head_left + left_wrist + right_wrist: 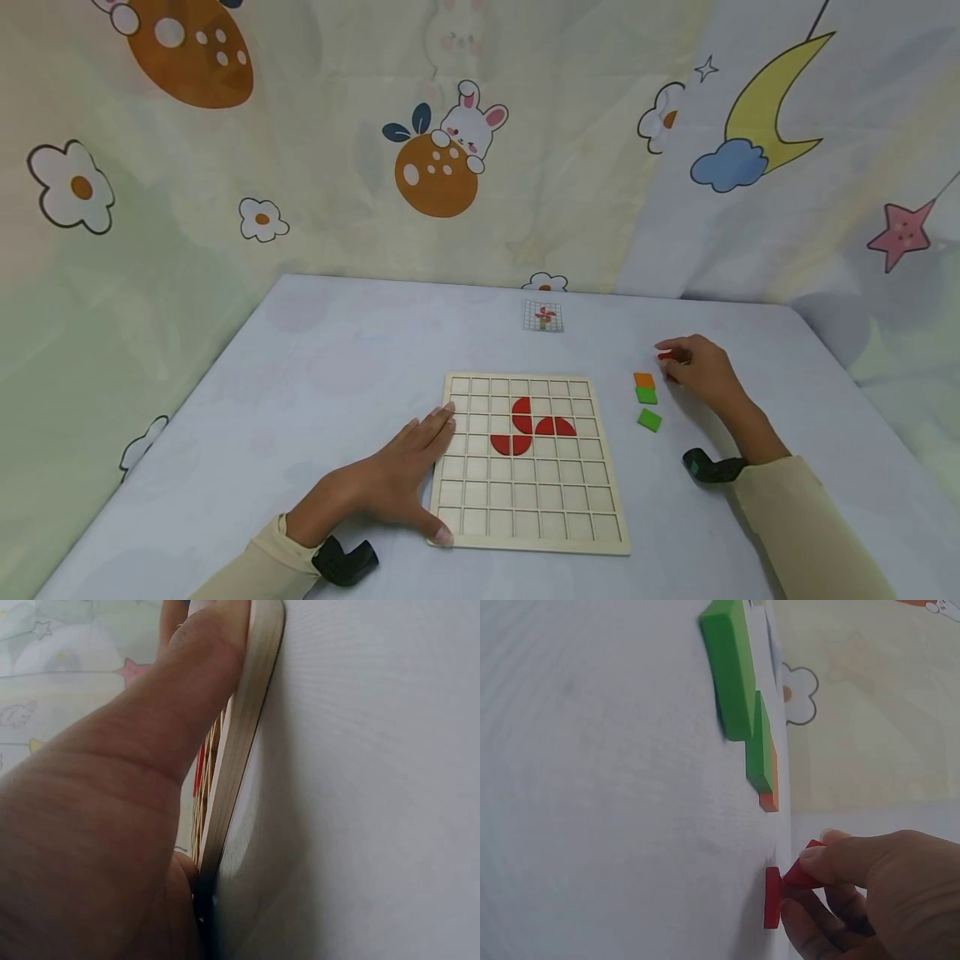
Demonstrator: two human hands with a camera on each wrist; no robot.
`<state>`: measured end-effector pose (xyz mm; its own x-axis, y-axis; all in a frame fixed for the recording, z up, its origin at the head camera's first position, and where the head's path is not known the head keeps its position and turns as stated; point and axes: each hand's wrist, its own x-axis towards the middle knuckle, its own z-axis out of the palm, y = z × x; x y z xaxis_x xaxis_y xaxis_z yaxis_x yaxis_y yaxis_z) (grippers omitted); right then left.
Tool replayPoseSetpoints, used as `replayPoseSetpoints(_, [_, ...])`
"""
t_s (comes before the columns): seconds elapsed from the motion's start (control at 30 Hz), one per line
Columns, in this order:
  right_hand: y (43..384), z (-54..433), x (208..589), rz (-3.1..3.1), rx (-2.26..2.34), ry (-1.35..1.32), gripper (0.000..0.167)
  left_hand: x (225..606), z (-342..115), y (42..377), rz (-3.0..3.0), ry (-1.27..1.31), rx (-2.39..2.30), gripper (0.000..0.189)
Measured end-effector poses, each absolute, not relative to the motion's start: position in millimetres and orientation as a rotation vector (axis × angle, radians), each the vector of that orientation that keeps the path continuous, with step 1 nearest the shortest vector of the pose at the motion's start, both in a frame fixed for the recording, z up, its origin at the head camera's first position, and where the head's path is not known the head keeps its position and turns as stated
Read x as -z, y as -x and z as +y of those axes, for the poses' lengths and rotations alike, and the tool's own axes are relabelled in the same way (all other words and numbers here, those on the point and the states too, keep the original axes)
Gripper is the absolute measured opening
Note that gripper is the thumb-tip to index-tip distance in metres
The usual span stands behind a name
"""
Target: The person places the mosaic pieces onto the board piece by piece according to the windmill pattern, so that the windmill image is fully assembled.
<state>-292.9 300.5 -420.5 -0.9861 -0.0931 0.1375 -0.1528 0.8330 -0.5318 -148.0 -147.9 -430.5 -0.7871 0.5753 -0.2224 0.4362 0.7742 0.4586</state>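
My left hand (401,475) lies spread along the left side of a wooden grid board (536,497), fingers on its left edge and thumb at the near left corner. Several red quarter-circle pieces (555,427) sit in the upper half of the grid. Off to the right of the board, my right hand (705,371) pinches a small red piece (804,871) between thumb and fingers. In the right wrist view, another red piece (772,898) lies on the table right beside the fingertips.
Between board and right hand lie an orange tile (643,380) and two green tiles (649,420). A small card (543,321) with a red pinwheel pattern on a grid is behind the board. A patterned cloth (330,167) hangs at the table's back.
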Motion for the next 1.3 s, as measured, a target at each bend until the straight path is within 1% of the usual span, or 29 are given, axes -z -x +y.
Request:
replayPoseSetpoints(0.13, [293,302,420,-2.871,-0.853,-0.213,0.030,430,-148,148,2.612,-0.776,-0.568,0.136])
replayPoseSetpoints(0.47, [287,299,420,-2.896,-0.923,-0.209,0.030,430,-149,148,2.607,-0.776,-0.571,0.136])
replayPoseSetpoints(0.83, [273,283,414,-2.879,-0.929,-0.385,0.030,430,-148,147,2.611,-0.765,-0.550,0.137])
replayPoseSetpoints(1.07, [263,266,407,-2.844,-0.997,-0.486,0.026,431,-148,148,2.616,-0.778,-0.545,0.138])
replayPoseSetpoints(1.3, [257,246,410,-2.843,-0.987,-0.629,0.023,432,-148,149,2.616,-0.775,-0.537,0.138])
